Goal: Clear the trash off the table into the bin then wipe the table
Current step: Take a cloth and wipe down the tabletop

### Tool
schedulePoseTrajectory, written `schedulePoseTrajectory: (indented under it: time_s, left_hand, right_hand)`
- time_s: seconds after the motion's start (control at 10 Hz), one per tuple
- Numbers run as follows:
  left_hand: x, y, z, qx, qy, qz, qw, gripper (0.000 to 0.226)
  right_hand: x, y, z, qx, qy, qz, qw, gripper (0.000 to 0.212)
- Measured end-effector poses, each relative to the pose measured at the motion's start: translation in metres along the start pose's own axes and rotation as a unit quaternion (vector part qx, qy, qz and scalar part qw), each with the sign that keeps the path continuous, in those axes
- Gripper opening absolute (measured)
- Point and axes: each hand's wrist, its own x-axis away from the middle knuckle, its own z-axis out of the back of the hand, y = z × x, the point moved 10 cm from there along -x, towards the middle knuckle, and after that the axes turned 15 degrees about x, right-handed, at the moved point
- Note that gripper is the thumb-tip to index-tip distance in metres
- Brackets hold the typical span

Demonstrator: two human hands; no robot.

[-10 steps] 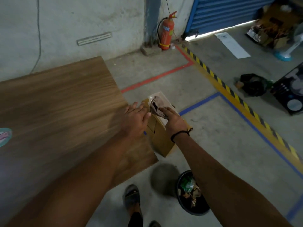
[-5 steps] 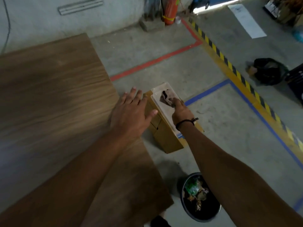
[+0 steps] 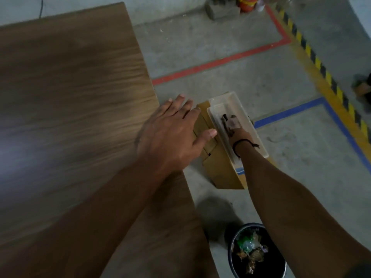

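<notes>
The brown wooden table (image 3: 66, 93) fills the left of the view. My left hand (image 3: 172, 133) lies flat with spread fingers at the table's right edge, reaching over a cardboard box (image 3: 222, 171) that stands on the floor beside the table. A clear plastic tray (image 3: 239, 121) lies on top of that box. My right hand (image 3: 239, 135) is down in the tray and holds a crumpled dirty cloth (image 3: 228, 120). A black bin (image 3: 251, 255) with trash inside stands on the floor at the bottom, beside my right forearm.
Red, blue and yellow-black tape lines (image 3: 220, 63) cross the grey concrete floor. A concrete block (image 3: 222, 10) and a red fire extinguisher (image 3: 247, 3) stand by the far wall. A dark bag (image 3: 363, 87) lies at the right edge.
My right hand has gone down with the cloth from above the box into the tray. The view tilted downward, so the bin shows more fully. My left hand stayed at the table's edge.
</notes>
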Motion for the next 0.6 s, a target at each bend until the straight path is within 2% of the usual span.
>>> schedulePoseTrajectory:
  time_s: [0.1,0.2,0.3,0.4,0.6]
  left_hand:
    - [-0.002,-0.002,-0.001,-0.003,0.007,0.002,1.0,0.077]
    - [0.002,-0.002,0.002,0.001,-0.001,0.015,1.0,0.077]
    - [-0.003,0.002,0.003,0.003,-0.003,0.014,1.0,0.074]
    - [0.001,0.004,0.007,0.003,0.022,0.018,1.0,0.062]
    - [0.037,0.025,0.063,0.025,0.06,-0.018,0.998,0.041]
  right_hand:
    - [-0.005,0.005,-0.005,-0.039,-0.028,0.001,0.999,0.047]
    - [0.009,-0.003,0.005,-0.094,-0.068,0.043,0.992,0.058]
    - [0.037,-0.017,0.046,-0.117,-0.024,0.109,0.987,0.057]
    - [0.088,-0.027,0.091,-0.153,0.034,0.127,0.98,0.057]
    - [0.244,-0.091,0.18,-0.215,0.103,0.292,0.926,0.051]
